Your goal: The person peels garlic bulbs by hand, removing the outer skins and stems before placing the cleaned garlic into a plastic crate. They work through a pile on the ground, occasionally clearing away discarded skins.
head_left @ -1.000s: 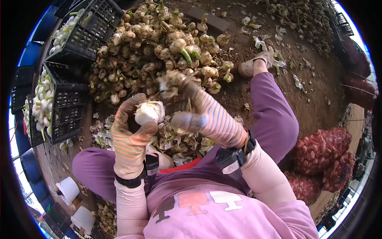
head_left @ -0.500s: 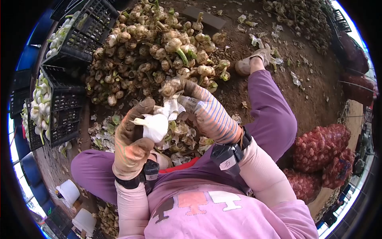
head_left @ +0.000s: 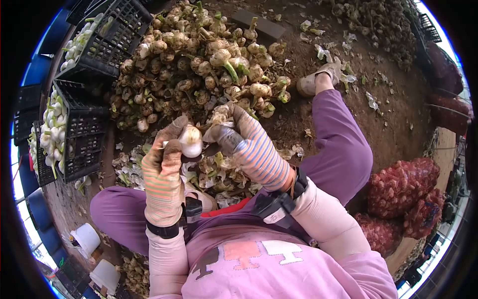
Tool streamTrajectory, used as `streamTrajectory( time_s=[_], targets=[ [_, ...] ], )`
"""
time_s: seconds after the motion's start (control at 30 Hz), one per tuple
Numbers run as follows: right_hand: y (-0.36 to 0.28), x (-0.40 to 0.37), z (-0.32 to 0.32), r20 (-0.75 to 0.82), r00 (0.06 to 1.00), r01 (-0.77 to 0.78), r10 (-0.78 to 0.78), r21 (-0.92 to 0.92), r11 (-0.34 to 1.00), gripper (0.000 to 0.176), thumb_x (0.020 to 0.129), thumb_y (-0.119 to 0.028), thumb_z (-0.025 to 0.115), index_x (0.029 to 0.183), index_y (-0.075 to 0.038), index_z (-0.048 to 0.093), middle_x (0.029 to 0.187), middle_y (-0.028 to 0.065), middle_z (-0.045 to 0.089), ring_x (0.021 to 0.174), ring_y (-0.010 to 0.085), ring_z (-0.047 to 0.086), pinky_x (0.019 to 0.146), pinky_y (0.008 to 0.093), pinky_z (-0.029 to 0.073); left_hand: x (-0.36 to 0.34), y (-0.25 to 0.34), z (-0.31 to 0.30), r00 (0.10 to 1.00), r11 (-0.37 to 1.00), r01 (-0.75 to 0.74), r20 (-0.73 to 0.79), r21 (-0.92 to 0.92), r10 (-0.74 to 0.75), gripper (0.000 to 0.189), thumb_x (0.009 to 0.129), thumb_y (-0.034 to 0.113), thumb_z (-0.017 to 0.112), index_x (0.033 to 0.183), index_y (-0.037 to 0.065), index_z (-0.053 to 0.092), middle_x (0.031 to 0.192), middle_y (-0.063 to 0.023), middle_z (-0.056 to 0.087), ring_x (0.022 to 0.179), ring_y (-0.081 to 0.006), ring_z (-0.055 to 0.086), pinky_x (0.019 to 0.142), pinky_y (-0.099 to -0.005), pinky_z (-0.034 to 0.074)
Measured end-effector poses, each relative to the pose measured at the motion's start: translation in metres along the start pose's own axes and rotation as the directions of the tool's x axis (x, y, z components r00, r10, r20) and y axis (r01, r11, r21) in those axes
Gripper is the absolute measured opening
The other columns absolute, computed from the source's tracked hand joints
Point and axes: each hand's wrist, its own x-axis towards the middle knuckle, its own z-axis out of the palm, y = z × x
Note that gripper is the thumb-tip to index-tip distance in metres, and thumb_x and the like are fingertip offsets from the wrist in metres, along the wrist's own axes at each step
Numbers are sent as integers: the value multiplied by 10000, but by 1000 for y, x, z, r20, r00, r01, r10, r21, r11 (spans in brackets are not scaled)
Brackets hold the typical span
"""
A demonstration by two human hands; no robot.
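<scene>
My left hand point(head_left: 167, 174), in a striped, soil-stained glove, is closed on a white peeled garlic bulb point(head_left: 191, 143). The bulb's brownish root end faces up, and its stem end lies between thumb and fingers. Just to the right, my gloved right hand point(head_left: 256, 147) pinches a dirty brown clump of garlic skin point(head_left: 220, 115), held apart from the bulb. Beyond both hands lies a large heap of unpeeled garlic point(head_left: 184, 65) with soil and cut stems. Loose peelings point(head_left: 219, 172) cover the ground below my hands.
Black crates point(head_left: 87, 142) filled with white garlic point(head_left: 54, 124) stand at left. Red mesh sacks point(head_left: 403, 182) lie at right. White buckets point(head_left: 87, 239) sit at lower left, and a flat board point(head_left: 259, 24) lies behind the heap. More garlic point(head_left: 373, 25) is piled at far right.
The white skin that hung between my hands has come away from the bulb. My left hand has turned the bulb root end up, and my right hand has drawn slightly apart with the skin.
</scene>
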Motion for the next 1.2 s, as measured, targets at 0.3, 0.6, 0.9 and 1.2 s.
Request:
streamTrajectory(
  time_s=[0.3, 0.6, 0.9, 1.2],
  targets=[
    [-5, 3, -5, 31, 981, 192, -192, -3, 981, 222, 883, -116, 530, 1080, -18, 501, 853, 26, 555, 814, 121, 552, 736, 257, 465, 1, 9, 4, 998, 963, -4, -55, -268, -12, 213, 849, -14, 571, 1060, -11, 599, 963, -89, 638, 778, -75, 595, 648, -152, 455],
    [-16, 9, -10, 308, 944, 329, -117, -870, 367, 656, 675, -648, 630, 791, -2, 628, 661, 165, 592, 635, 351, 598, 554, 392, 473, -6, 12, 24, 974, 966, -222, -19, 134, 226, 194, 804, 62, 675, 988, 4, 650, 954, -52, 582, 868, -149, 585, 752, -246, 484],
    [-20, 8, -18, 468, 859, 508, -207, -729, 459, 394, 837, -388, 591, 856, 1, 647, 682, 150, 607, 638, 308, 621, 581, 366, 485, -1, 11, 10, 998, 996, 70, 10, -63, -70, 239, 844, -22, 543, 1074, -8, 607, 903, -85, 653, 751, -116, 602, 721, -221, 478],
    [-8, -4, -10, 451, 866, 7, 213, -439, 899, 312, 871, -297, 588, 912, 6, 647, 689, 122, 623, 617, 166, 617, 577, 296, 484, 20, -19, -12, 995, 502, 102, 78, -859, -70, 394, 871, 243, 597, 1195, 32, 517, 1138, -151, 575, 976, -250, 596, 809, -349, 540]
  ],
)
